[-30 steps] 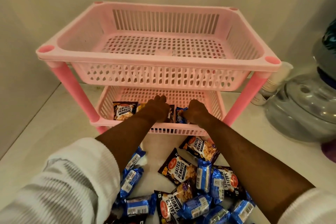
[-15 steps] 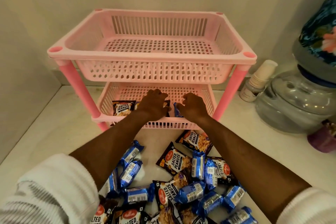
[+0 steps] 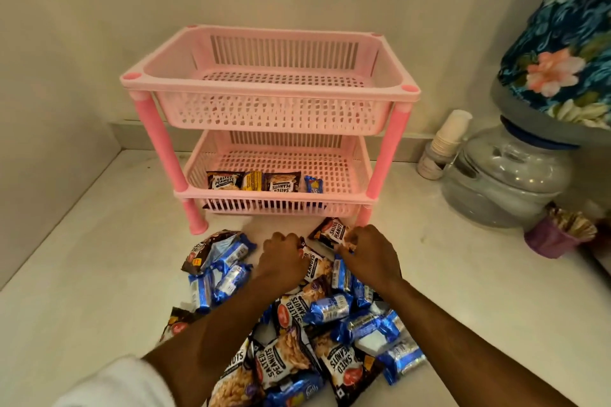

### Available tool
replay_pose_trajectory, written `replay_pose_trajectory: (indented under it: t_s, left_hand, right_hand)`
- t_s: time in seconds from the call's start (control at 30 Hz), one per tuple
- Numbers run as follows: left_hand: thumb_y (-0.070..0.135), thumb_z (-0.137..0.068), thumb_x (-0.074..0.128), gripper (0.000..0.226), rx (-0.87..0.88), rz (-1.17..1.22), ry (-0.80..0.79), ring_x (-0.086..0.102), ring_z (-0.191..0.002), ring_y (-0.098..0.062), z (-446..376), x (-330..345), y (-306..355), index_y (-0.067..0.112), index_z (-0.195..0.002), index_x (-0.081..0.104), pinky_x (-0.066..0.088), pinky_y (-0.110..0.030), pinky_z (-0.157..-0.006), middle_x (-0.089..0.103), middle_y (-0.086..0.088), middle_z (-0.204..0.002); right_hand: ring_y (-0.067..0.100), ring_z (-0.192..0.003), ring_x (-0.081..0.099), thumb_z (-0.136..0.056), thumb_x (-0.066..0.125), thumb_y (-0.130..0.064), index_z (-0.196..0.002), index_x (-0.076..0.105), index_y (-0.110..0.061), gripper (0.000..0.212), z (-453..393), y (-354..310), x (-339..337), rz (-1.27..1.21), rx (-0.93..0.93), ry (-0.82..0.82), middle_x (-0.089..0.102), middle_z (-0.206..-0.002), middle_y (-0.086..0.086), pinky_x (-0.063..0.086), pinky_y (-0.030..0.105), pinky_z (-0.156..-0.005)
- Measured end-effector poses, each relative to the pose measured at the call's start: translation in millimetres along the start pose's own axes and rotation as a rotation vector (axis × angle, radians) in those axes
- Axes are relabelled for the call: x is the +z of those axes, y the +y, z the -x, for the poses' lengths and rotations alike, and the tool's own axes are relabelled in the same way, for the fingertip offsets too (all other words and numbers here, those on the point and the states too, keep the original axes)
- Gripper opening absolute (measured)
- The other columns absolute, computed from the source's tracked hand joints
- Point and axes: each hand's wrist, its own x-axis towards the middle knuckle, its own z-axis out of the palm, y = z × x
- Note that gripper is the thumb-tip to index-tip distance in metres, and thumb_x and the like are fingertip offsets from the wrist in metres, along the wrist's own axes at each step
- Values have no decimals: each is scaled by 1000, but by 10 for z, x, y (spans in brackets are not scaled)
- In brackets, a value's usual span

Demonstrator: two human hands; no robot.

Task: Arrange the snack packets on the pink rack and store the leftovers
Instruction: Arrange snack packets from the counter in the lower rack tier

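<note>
The pink rack (image 3: 269,86) has two tiers; its top tier holds nothing. Along the front of the lower tier (image 3: 344,175) stand three salted peanuts packets (image 3: 222,180) and one blue packet (image 3: 312,184). A pile of dark peanuts packets (image 3: 285,363) and blue packets (image 3: 329,307) lies on the white counter in front of the rack. My right hand (image 3: 368,256) pinches a salted peanuts packet (image 3: 330,231) at the pile's far edge. My left hand (image 3: 283,259) has its fingers curled on the edge of another peanuts packet (image 3: 315,266) beside it.
A clear water dispenser (image 3: 506,175) with a floral-covered bottle (image 3: 562,53) stands at the right, with a stack of paper cups (image 3: 444,142) beside it. A purple cup of sticks (image 3: 558,236) sits nearer. Walls close in behind and to the left.
Both hands have pulled back out of the lower tier and dropped onto the pile in front of the rack. The packets they left now stand in a row. The camera has backed away.
</note>
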Motion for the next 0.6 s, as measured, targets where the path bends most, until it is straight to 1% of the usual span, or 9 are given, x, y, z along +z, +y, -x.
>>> replay_pose_trajectory:
  t_s: [0.07, 0.13, 0.2, 0.27, 0.33, 0.4, 0.5, 0.6]
  left_hand:
    - [49, -86, 59, 55, -153, 0, -79, 45, -121, -34, 1, 94, -21, 17, -129, 48, 45, -44, -95, 48, -14, -128]
    - [56, -84, 61, 65, -230, -28, -124, 41, -126, -34, -6, 161, -26, 16, -132, 44, 43, -44, -97, 45, -14, -133]
    - [59, -83, 61, 67, -245, -60, -135, 42, -126, -33, -26, 206, -18, 16, -132, 45, 43, -43, -98, 46, -13, -134]
    - [59, -82, 63, 66, -273, -31, -146, 46, -123, -32, -54, 222, -7, 16, -130, 49, 45, -42, -99, 51, -12, -132]
    - [54, -78, 71, 64, -328, 78, -134, 53, -119, -31, -80, 231, -5, 15, -126, 53, 48, -43, -98, 57, -10, -127]
    - [45, -75, 78, 61, -340, 197, -103, 57, -114, -29, -86, 244, -10, 14, -122, 55, 51, -43, -95, 59, -10, -124]
    - [32, -77, 80, 50, -255, 322, -91, 60, -105, -25, -69, 239, 4, 13, -114, 53, 53, -38, -88, 61, -8, -118]
    - [27, -77, 80, 42, -150, 371, -73, 62, -92, -19, -34, 123, 15, 19, -104, 49, 53, -35, -78, 65, -4, -107]
  right_hand:
    - [23, -92, 65, -77, 61, -69, -97, 61, -26, 48, 81, 62, 56, 85, 30, -66, 64, -100, -1, 56, 37, -75]
    - [27, -95, 64, -70, 54, -84, -102, 59, -24, 68, 149, 93, 128, 175, 46, -132, 65, -102, 1, 55, 40, -79]
    - [30, -104, 62, -67, 56, -84, -113, 57, -22, 77, 192, 114, 196, 226, 52, -152, 66, -112, 4, 53, 42, -87]
    - [29, -108, 60, -65, 60, -80, -114, 57, -24, 75, 217, 113, 236, 213, 58, -122, 66, -113, 2, 51, 41, -89]
    - [27, -106, 59, -64, 66, -75, -109, 60, -27, 65, 240, 94, 254, 138, 74, -97, 67, -107, 0, 51, 38, -84]
    - [25, -103, 60, -64, 71, -71, -110, 60, -28, 63, 275, 76, 265, 77, 87, -85, 66, -105, 0, 51, 35, -80]
    - [24, -103, 61, -65, 74, -67, -118, 58, -30, 66, 322, 53, 275, 58, 110, -50, 65, -108, 0, 50, 36, -82]
    - [22, -106, 59, -66, 78, -60, -122, 57, -32, 65, 337, 10, 239, -12, 123, -21, 64, -110, -1, 49, 35, -83]
